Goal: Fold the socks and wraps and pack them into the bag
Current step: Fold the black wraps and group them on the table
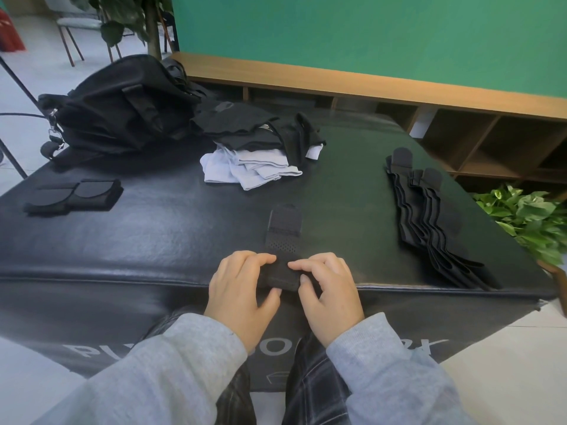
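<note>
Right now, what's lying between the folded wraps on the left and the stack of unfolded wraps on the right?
In the head view, between the folded wraps and the unfolded stack lies bare black mat, plus the wrap both hands are rolling.

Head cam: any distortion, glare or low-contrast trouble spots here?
Head view: wide-angle bend curves the wooden bench and the mat edges; soft sheen on the mat's top; the black wrap that both the left hand and right hand pinch barely separates from the black mat; centre sharp, edges slightly soft.
</note>
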Demonstrator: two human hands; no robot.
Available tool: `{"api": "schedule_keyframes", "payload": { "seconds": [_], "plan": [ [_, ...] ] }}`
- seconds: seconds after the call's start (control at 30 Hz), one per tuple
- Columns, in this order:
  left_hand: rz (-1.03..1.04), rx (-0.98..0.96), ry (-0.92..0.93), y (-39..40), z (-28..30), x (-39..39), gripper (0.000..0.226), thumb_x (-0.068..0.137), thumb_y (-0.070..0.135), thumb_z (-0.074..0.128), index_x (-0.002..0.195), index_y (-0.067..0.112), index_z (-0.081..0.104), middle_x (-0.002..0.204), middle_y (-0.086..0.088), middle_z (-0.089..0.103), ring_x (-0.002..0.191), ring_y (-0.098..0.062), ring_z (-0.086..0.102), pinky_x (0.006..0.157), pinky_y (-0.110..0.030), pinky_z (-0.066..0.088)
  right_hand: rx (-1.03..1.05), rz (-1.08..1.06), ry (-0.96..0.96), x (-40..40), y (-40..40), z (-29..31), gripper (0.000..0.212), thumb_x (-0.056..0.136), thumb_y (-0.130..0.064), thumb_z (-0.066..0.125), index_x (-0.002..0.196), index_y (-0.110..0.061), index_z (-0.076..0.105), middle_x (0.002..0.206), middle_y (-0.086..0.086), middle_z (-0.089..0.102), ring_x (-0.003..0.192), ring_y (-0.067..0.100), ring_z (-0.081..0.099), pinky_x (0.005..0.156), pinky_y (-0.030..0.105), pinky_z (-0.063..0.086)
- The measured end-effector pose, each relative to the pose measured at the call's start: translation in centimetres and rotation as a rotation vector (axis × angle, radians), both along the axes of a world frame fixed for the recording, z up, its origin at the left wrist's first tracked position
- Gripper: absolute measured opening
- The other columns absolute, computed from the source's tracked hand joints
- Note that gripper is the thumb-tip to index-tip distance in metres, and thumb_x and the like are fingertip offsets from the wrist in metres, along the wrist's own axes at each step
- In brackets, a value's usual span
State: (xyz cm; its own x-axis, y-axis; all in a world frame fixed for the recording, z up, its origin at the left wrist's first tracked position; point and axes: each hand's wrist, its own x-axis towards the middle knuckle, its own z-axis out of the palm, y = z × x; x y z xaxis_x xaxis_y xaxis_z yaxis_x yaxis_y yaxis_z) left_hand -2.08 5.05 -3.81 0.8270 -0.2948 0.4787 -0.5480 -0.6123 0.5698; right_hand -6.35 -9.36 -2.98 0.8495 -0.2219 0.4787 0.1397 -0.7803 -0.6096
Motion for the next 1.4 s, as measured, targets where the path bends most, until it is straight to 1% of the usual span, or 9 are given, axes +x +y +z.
{"api": "schedule_keyframes", "payload": {
  "seconds": [0.33,0.53,0.7,0.97,1.07,1.13,1.23,1.3,1.4],
  "plan": [
    [-0.01,-0.013,-0.01,0.0,0.0,0.0,0.04,0.072,0.042,0.052,0.108,0.026,0.057,0.101,0.015,0.047,0.097,-0.008,0.04,0.081,-0.033,0.042,0.005,-0.01,0.019,0.1,-0.1,-0.2,0.027,0.08,-0.015,0.05,0.097,-0.024,0.07,0.091,-0.029,0.043,0.098,-0.013,0.038,0.086,0.001,0.028],
    [-0.018,-0.034,0.021,0.0,0.2,-0.1,0.044,0.076,0.05,0.045,0.107,0.024,0.06,0.102,0.014,0.049,0.097,-0.006,0.04,0.082,-0.032,0.041,-0.06,0.041,0.049,0.1,0.0,-0.4,0.03,0.08,-0.036,0.048,0.103,-0.027,0.066,0.118,-0.025,0.047,0.121,-0.003,0.037,0.096,0.011,0.022],
    [-0.024,-0.079,0.061,0.0,0.4,-0.2,0.041,0.079,0.052,0.042,0.104,0.026,0.061,0.1,0.015,0.047,0.092,-0.001,0.037,0.083,-0.032,0.041,-0.019,0.048,0.041,0.1,-0.1,-0.2,0.03,0.084,-0.044,0.043,0.099,-0.032,0.066,0.111,-0.031,0.049,0.113,-0.014,0.036,0.097,0.0,0.013],
    [-0.03,-0.117,0.106,0.1,1.1,-0.3,0.039,0.083,0.05,0.035,0.095,0.025,0.062,0.095,0.02,0.047,0.092,-0.004,0.043,0.084,-0.027,0.038,-0.018,0.032,0.052,0.0,0.0,0.3,0.043,0.082,-0.05,0.037,0.102,-0.027,0.067,0.098,-0.039,0.046,0.103,-0.014,0.037,0.093,0.005,0.024],
    [-0.019,-0.119,0.143,0.2,1.4,-0.4,0.021,0.091,0.039,0.046,0.094,0.024,0.06,0.093,0.019,0.049,0.091,-0.007,0.047,0.083,-0.023,0.038,0.022,0.03,0.108,-0.3,0.1,0.8,0.037,0.082,-0.053,0.037,0.097,-0.032,0.064,0.091,-0.037,0.045,0.096,-0.008,0.041,0.088,0.008,0.03],
    [-0.008,-0.123,0.17,0.1,1.7,-0.5,0.011,0.092,0.026,0.051,0.095,0.022,0.06,0.093,0.014,0.052,0.091,-0.007,0.047,0.08,-0.015,0.036,0.092,0.022,0.152,-0.4,0.1,1.1,0.003,0.087,-0.043,0.051,0.089,-0.043,0.053,0.09,-0.032,0.048,0.096,-0.003,0.047,0.087,0.016,0.036],
    [-0.003,-0.132,0.21,0.1,2.0,-0.6,0.01,0.09,0.024,0.053,0.098,0.023,0.06,0.093,0.013,0.055,0.091,-0.004,0.047,0.077,-0.008,0.034,0.175,-0.016,0.125,-0.6,0.3,1.0,0.03,0.087,-0.025,0.063,0.084,-0.045,0.04,0.089,-0.024,0.053,0.095,-0.001,0.052,0.083,0.01,0.035],
    [0.017,-0.164,0.235,0.1,2.1,-0.8,0.008,0.089,0.024,0.055,0.095,0.029,0.056,0.093,0.014,0.055,0.092,-0.003,0.049,0.078,-0.004,0.034,0.165,-0.039,0.11,-0.5,0.3,0.9,0.033,0.086,-0.024,0.065,0.081,-0.043,0.038,0.088,-0.021,0.054,0.092,-0.001,0.052,0.079,0.006,0.034],
    [0.062,-0.256,0.282,0.0,2.1,-0.9,0.022,0.087,0.022,0.06,0.083,0.036,0.043,0.091,0.012,0.055,0.091,0.001,0.051,0.076,0.001,0.033,0.142,-0.044,0.09,-0.5,0.3,0.8,0.035,0.086,-0.023,0.065,0.079,-0.043,0.038,0.087,-0.019,0.053,0.09,0.0,0.051,0.076,0.007,0.035]
  ]
}}
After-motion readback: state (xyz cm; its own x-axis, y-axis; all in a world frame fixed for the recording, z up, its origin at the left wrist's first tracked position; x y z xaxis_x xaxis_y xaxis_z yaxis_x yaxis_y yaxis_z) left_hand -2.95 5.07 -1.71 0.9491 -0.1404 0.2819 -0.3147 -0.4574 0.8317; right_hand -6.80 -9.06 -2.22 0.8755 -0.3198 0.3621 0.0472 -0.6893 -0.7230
